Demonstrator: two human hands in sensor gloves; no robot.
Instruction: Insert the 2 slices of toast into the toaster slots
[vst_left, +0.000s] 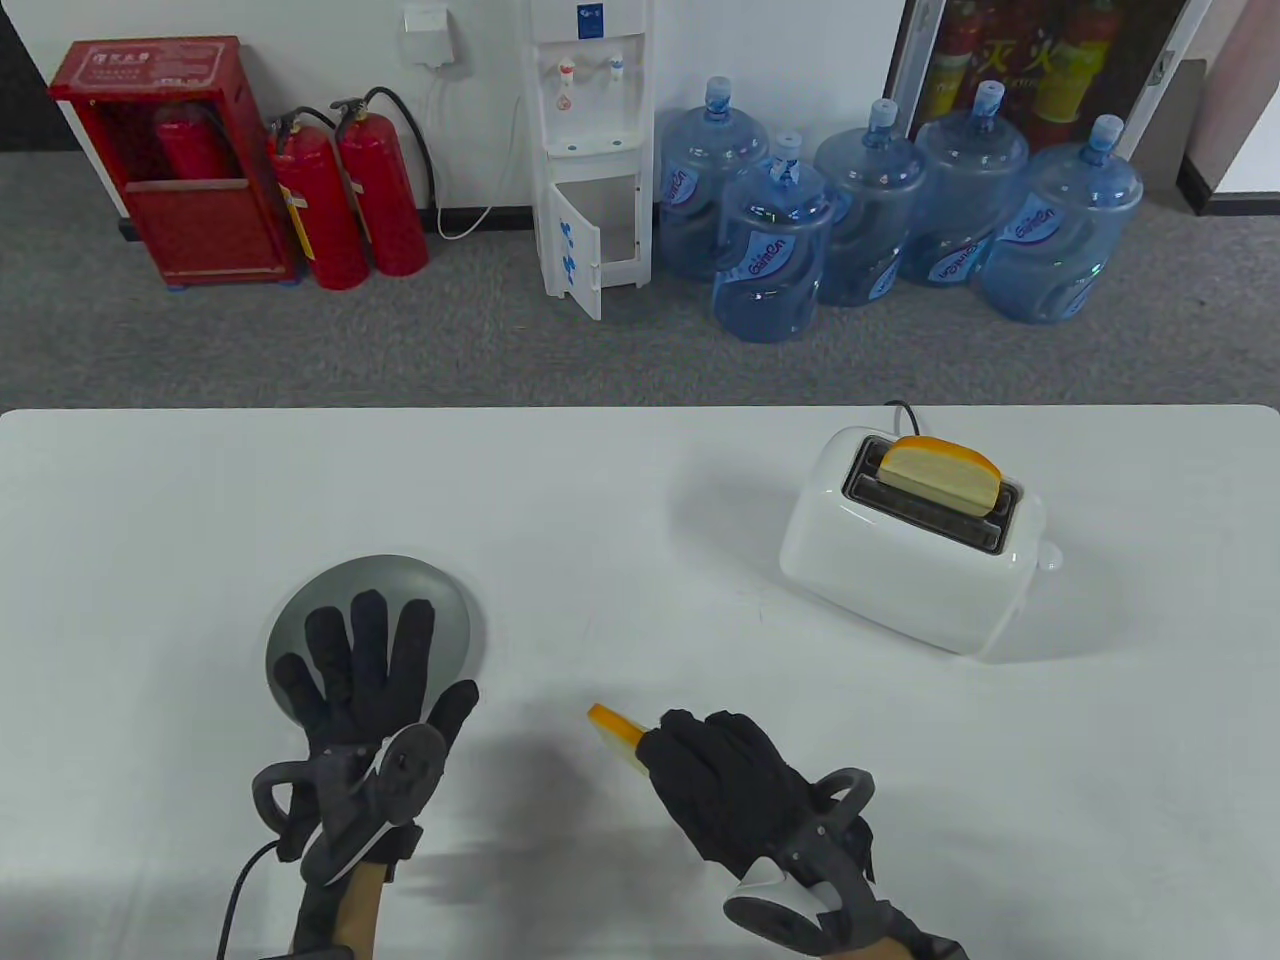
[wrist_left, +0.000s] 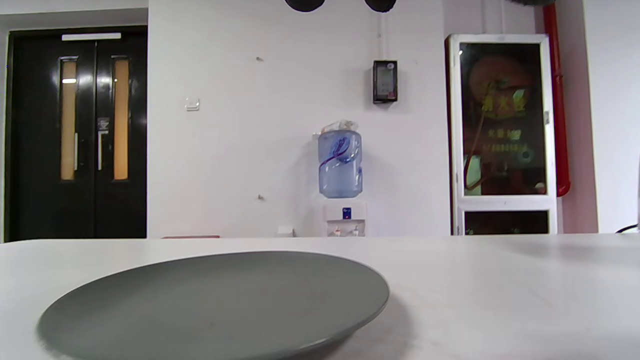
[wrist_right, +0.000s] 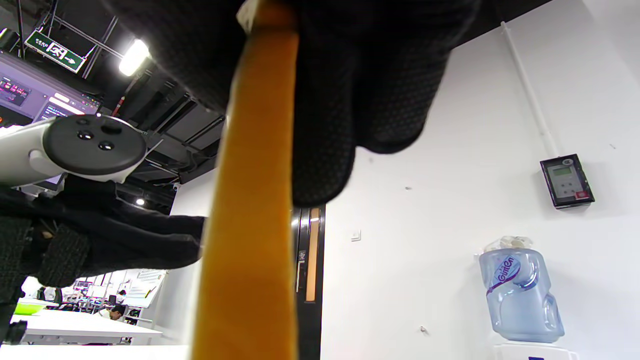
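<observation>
A white two-slot toaster (vst_left: 905, 575) stands at the table's right, with one slice of toast (vst_left: 940, 473) upright in its far slot; the near slot is dark and bare. My right hand (vst_left: 725, 775) grips the second slice of toast (vst_left: 615, 730) near the table's front, well short of the toaster. In the right wrist view the slice's orange crust (wrist_right: 252, 210) runs down between my gloved fingers (wrist_right: 345, 100). My left hand (vst_left: 365, 665) lies open, fingers spread, over a grey plate (vst_left: 440, 600). That plate (wrist_left: 215, 305) shows bare in the left wrist view.
The toaster's black cord (vst_left: 900, 410) trails off the table's far edge. The white table (vst_left: 620, 500) ends at a grey carpet, where water bottles (vst_left: 780, 250), a dispenser (vst_left: 590, 150) and red extinguishers (vst_left: 340, 200) stand.
</observation>
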